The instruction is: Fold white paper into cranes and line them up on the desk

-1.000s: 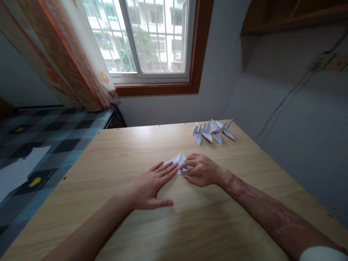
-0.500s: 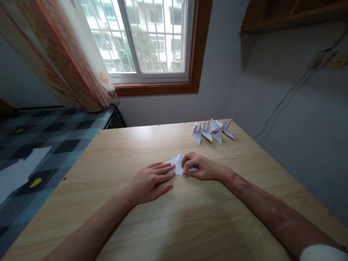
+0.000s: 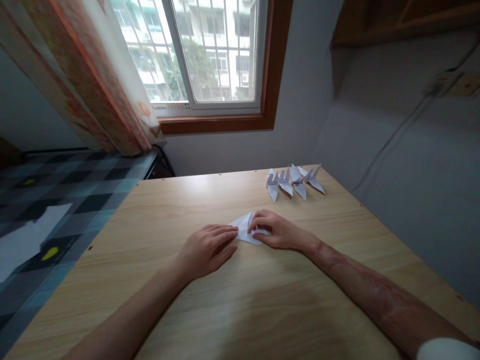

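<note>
A small folded piece of white paper [image 3: 244, 231] lies flat on the wooden table [image 3: 262, 300], between my two hands. My right hand [image 3: 275, 231] pinches its right side, fingers curled over the fold. My left hand [image 3: 206, 247] rests flat on the table, fingers stretched out together, their tips touching the paper's left edge. Several finished white paper cranes [image 3: 294, 182] stand in a row at the table's far right.
A wall runs along the table's right side and behind it, with a window [image 3: 210, 55] and a patterned curtain [image 3: 97, 85] above. To the left is a bed with a checked cover [image 3: 60, 200] and a white sheet of paper [image 3: 26, 237].
My left hand has drawn back slightly toward me, thumb tucked in. My right hand's fingers have shifted along the fold, and the paper now lies flatter.
</note>
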A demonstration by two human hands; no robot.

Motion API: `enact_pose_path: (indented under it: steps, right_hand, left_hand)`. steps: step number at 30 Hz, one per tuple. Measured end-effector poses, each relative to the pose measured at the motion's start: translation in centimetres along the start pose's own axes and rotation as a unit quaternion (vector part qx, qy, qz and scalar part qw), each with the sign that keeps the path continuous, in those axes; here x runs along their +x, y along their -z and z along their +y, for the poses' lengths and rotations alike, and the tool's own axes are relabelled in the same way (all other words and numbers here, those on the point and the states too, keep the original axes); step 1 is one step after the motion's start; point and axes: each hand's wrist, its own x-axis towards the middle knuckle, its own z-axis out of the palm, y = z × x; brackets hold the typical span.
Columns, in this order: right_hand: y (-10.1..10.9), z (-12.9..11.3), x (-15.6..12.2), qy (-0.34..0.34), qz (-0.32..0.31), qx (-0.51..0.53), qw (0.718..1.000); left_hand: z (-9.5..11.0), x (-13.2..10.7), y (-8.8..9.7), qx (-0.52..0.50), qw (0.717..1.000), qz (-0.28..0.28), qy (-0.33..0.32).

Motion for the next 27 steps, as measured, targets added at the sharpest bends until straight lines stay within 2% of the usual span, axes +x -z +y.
enact_pose_path:
  steps: [7,11,15,22,27]
  right_hand:
    - [-0.4,-0.1,-0.1,0.002,0.013,-0.024,1.0]
    - [-0.2,-0.3,0.0,0.006,0.001,-0.036,0.999]
    - [-0.6,-0.1,0.0,0.019,0.011,-0.101,0.995]
    - [-1.4,0.2,0.0,0.01,0.043,-0.156,0.987]
    - [-1.7,0.7,0.0,-0.01,0.077,-0.147,0.986]
  left_hand:
    - [0.2,0.7,-0.9,-0.02,0.999,0.007,0.028]
    - [0.4,0.7,-0.6,-0.039,0.999,-0.015,0.012]
    - [0.8,0.8,-0.1,-0.051,0.999,-0.013,0.009]
    - [1.6,1.2,-0.8,0.03,0.998,0.014,0.055]
    - [2.0,1.2,-1.1,-0.007,1.0,-0.015,0.009]
